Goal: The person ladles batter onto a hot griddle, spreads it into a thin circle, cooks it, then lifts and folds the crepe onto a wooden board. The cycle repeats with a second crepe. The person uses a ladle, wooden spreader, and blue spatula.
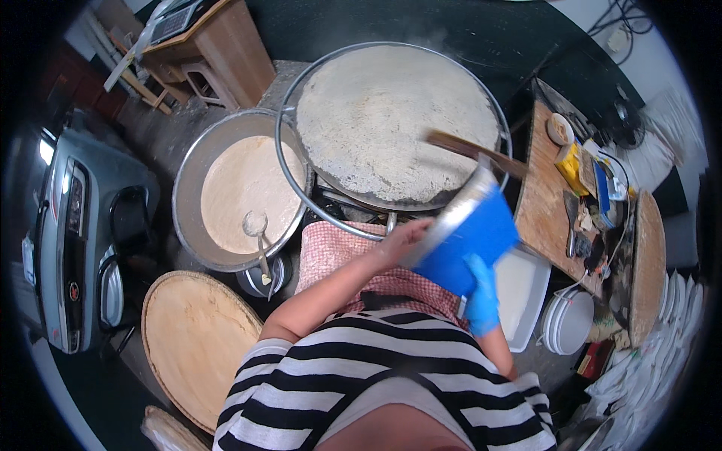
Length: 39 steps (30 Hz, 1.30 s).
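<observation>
A blue board or panel point(470, 244) with a pale, shiny long edge is tilted in front of my body, smeared by motion. My right hand point(482, 297), in a blue glove, grips its lower right side. At the board's left edge, my bare left hand point(404, 243) has its fingers curled against it, partly hidden. Beyond the board's top, a blurred brown wooden bar point(455, 144) lies over a large round griddle's right side; how it connects to the board cannot be told. Pale, dry-looking batter or crust point(376, 113) covers the griddle, ringed by a metal hoop point(283, 150).
Left of the griddle stands a large metal pot point(184, 203) of pale batter with a ladle point(256, 225). Round flat boards point(195, 323) lean at lower left. A wooden side table point(545, 203) holds tools and a yellow pack point(575, 169). A white tub point(532, 301) sits below.
</observation>
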Tool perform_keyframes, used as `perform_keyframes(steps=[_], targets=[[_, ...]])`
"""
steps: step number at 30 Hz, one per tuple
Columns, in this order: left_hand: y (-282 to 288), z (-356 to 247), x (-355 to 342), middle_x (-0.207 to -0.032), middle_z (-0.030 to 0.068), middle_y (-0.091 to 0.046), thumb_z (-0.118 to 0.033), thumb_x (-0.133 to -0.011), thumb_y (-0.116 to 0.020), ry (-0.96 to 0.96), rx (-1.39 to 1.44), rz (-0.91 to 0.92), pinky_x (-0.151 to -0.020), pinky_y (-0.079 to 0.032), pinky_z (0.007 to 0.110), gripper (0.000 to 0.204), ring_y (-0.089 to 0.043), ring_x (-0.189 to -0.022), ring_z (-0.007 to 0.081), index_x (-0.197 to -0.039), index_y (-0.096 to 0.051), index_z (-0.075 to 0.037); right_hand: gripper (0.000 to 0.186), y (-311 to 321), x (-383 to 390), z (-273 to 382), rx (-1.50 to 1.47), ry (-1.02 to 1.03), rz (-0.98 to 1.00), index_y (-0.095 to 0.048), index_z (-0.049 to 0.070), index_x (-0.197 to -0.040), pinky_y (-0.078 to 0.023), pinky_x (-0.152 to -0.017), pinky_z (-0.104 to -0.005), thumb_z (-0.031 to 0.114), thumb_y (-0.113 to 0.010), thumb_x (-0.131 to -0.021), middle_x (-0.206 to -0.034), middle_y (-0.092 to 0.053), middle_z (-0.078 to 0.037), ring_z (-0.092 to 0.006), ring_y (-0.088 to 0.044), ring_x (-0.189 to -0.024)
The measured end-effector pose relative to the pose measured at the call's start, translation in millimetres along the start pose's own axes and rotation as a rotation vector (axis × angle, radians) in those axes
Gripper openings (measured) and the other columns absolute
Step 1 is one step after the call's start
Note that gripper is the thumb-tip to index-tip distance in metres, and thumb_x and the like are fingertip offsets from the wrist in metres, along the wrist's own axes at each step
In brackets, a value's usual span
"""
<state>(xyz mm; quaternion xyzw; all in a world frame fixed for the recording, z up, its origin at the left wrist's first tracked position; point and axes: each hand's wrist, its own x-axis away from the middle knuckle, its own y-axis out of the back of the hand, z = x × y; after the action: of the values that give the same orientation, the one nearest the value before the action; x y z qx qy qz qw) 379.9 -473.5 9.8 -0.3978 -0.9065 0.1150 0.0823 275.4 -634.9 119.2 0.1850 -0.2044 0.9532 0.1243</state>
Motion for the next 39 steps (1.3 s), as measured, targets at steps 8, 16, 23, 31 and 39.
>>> perform_keyframes(steps=[8,16,23,31,39], targets=[[25.7,12.9,90.1,-0.117,0.0128,-0.057,-0.02,-0.092,-0.048,0.26,-0.276,0.236,-0.094,-0.041,0.029,0.034,-0.054,-0.108,0.0208,-0.118,-0.053,0.003,0.036,113.8,99.6,-34.8,-0.119,-0.092,-0.679,-0.052,0.013,-0.106,-0.038,-0.051,-0.0215,0.042,-0.056,-0.084,-0.087,-0.056,-0.002,-0.011,-0.049,-0.065],[57.4,51.0,118.6,-0.093,0.0145,-0.065,-0.017,-0.087,-0.058,0.568,0.381,-0.279,-0.08,-0.05,0.029,0.022,-0.063,-0.088,0.0199,-0.095,-0.063,0.003,0.046,186.3,63.1,-119.0,-0.363,-0.291,-0.805,-0.043,0.019,-0.06,-0.026,-0.034,-0.0228,0.059,-0.054,-0.078,-0.043,-0.035,0.003,-0.0112,-0.033,-0.034],[106.6,75.4,108.3,-0.08,0.0049,-0.065,-0.023,-0.085,-0.063,0.398,0.433,-0.952,-0.059,-0.052,0.021,0.018,-0.062,-0.067,0.0114,-0.088,-0.062,-0.005,0.045,204.6,-0.6,-147.8,-0.434,-0.075,-0.903,-0.049,0.018,-0.063,-0.026,-0.031,-0.0263,0.06,-0.052,-0.077,-0.048,-0.043,0.002,-0.0129,-0.039,-0.035],[125.6,84.3,72.8,-0.074,0.0051,-0.061,-0.025,-0.092,-0.048,0.281,0.388,-1.184,-0.05,-0.048,0.02,0.024,-0.057,-0.058,0.0107,-0.086,-0.058,-0.004,0.047,191.1,-8.5,-150.0,-0.431,0.088,-0.569,-0.056,0.007,-0.111,-0.049,-0.073,-0.034,0.045,-0.055,-0.083,-0.104,-0.058,-0.011,-0.0288,-0.056,-0.084],[155.9,80.6,71.9,-0.063,0.002,-0.054,-0.023,-0.09,-0.052,0.242,0.27,-1.183,-0.043,-0.042,0.022,0.022,-0.048,-0.05,0.009,-0.076,-0.055,-0.006,0.048,122.5,9.3,-88.5,-0.151,0.247,-0.195,-0.042,0.001,-0.128,-0.047,-0.093,-0.039,0.02,-0.057,-0.087,-0.133,-0.041,-0.013,-0.0287,-0.044,-0.116]])
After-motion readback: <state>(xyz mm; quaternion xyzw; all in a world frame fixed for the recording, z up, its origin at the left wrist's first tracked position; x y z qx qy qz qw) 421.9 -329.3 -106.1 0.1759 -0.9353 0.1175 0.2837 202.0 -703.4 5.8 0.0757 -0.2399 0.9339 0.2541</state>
